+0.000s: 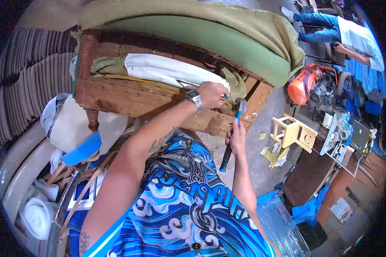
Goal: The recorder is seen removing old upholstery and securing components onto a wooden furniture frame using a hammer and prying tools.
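Observation:
My left hand (212,95), a metal watch on its wrist, is closed around a thin-bladed hand tool (185,83). The tool's yellow-and-dark butt shows at the right of my fist; whether it is a chisel or a screwdriver I cannot tell. Its metal end points left along the white padded strip (158,68) on a worn wooden furniture frame (128,96). In my right hand (236,137) is a hammer (240,110), gripped by its blue-and-black handle. The hammer's head is close to the tool's butt. Torn green fabric (234,83) lies beside my left fist.
Green foam (201,40) under olive cloth (270,25) lines the frame's far side. Stacked grey material (30,77) is at left, above scraps and a white roll (38,218). Rightward stand an orange compressor (303,85), a small wooden chair (292,132) and another person (356,40).

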`<control>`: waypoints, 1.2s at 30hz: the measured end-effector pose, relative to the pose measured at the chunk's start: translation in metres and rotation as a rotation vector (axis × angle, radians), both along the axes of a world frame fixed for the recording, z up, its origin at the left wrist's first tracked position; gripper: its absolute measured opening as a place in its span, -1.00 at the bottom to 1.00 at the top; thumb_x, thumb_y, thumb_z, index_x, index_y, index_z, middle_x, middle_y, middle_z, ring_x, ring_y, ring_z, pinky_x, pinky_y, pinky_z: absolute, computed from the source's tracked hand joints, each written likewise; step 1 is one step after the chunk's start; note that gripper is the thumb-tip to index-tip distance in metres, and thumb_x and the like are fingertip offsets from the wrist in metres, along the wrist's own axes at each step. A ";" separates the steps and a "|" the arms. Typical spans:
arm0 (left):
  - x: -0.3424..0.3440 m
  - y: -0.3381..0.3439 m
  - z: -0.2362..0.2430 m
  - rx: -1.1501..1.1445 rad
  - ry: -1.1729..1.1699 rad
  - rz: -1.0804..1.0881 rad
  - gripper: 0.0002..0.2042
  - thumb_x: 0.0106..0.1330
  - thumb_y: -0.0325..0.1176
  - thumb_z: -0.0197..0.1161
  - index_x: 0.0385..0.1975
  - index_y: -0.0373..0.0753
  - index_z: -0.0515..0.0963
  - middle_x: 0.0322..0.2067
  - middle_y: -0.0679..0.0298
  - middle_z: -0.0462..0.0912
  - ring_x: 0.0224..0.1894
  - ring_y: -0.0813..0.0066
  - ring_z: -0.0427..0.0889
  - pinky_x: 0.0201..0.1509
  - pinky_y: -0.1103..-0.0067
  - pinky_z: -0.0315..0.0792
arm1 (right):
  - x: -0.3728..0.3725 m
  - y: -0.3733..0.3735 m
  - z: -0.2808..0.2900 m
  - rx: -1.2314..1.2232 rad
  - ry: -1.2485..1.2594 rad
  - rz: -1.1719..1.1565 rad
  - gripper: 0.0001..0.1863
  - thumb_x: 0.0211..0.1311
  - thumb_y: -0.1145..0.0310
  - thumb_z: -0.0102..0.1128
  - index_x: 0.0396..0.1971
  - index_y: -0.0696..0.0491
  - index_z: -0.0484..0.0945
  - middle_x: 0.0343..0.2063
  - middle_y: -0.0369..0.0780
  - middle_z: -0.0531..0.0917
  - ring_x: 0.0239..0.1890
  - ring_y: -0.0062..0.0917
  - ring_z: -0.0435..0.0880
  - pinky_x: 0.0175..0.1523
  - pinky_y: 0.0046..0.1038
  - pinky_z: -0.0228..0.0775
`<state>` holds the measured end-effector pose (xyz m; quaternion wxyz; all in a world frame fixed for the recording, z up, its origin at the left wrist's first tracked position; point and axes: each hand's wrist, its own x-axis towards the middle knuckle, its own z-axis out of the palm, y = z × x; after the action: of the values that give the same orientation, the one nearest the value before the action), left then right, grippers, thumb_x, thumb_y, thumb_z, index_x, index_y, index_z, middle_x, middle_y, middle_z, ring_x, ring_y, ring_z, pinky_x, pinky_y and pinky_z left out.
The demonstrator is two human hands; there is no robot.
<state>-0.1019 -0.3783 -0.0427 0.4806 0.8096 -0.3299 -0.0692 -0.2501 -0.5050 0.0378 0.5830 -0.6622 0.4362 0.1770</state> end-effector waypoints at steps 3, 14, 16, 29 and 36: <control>0.004 0.003 0.001 -0.059 -0.023 0.015 -0.86 -0.01 -0.24 0.27 -0.64 -0.13 0.52 -0.60 0.27 0.56 -0.53 0.25 0.58 -0.47 0.39 0.48 | -0.002 -0.002 0.001 0.008 -0.002 -0.007 -0.66 0.39 0.06 -0.19 -0.30 0.07 0.30 -0.78 -0.39 0.26 -0.81 -0.71 0.23 -0.72 -0.63 0.10; 0.002 0.011 0.005 -0.203 -0.085 0.029 -0.85 0.01 -0.29 0.28 -0.67 -0.16 0.51 -0.65 0.26 0.53 -0.59 0.27 0.55 -0.53 0.43 0.46 | 0.010 0.006 0.017 -0.095 -0.084 0.087 -0.68 0.40 0.06 -0.20 -0.26 0.04 0.30 -0.78 -0.40 0.25 -0.80 -0.73 0.24 -0.71 -0.63 0.12; 0.003 0.013 0.004 -0.223 -0.122 0.034 -0.86 0.00 -0.30 0.27 -0.68 -0.17 0.51 -0.65 0.25 0.53 -0.59 0.27 0.55 -0.53 0.44 0.46 | 0.012 0.012 0.025 -0.130 -0.233 0.018 -0.70 0.40 0.07 -0.19 -0.24 0.03 0.29 -0.77 -0.39 0.26 -0.80 -0.74 0.23 -0.69 -0.63 0.13; 0.006 -0.010 -0.018 0.187 0.012 -0.173 -0.81 -0.06 -0.18 0.25 -0.59 -0.16 0.54 -0.60 0.14 0.57 -0.50 0.17 0.61 -0.40 0.32 0.51 | 0.029 0.012 -0.002 -0.158 -0.067 -0.284 -0.67 0.38 0.16 -0.17 -0.30 0.16 0.35 -0.67 -0.11 0.34 -0.57 -0.32 0.43 -0.48 -0.30 0.26; 0.009 -0.030 -0.037 0.620 0.306 -0.477 -0.71 -0.08 -0.16 0.22 -0.47 -0.25 0.62 -0.41 -0.04 0.63 -0.34 0.13 0.64 -0.20 0.28 0.50 | 0.011 -0.005 -0.033 0.015 0.171 0.107 -0.50 0.39 -0.03 -0.26 -0.44 0.15 0.37 -0.70 -0.24 0.41 -0.69 -0.46 0.39 -0.59 -0.41 0.17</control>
<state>-0.0930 -0.4084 -0.0793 0.2282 0.7972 -0.3965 -0.3939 -0.2391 -0.5096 0.0046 0.5384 -0.6626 0.4469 0.2672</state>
